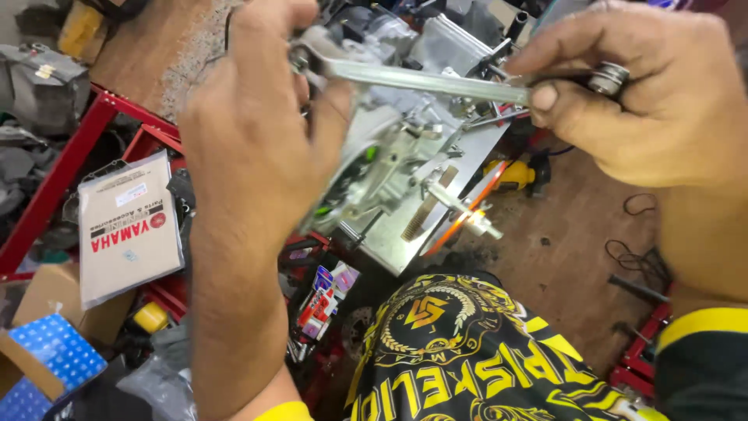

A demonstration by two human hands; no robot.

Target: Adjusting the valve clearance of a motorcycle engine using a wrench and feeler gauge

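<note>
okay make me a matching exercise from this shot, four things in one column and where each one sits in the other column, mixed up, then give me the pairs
Things:
1. long flat silver metal wrench
2. grey cast-metal engine block
3. flat brown paper parts envelope
4. small yellow power tool

Places:
A. leaning on the red metal frame at left
B. on the brown floor, under the right hand
C. held between both hands
D. beside the left hand, under the wrench

Pairs: 1-C, 2-D, 3-A, 4-B

Bright, even light falls from above, with soft shadows only. A glare spot burns on the metal shaft. Both hands, close to the lens, look slightly soft.
</note>
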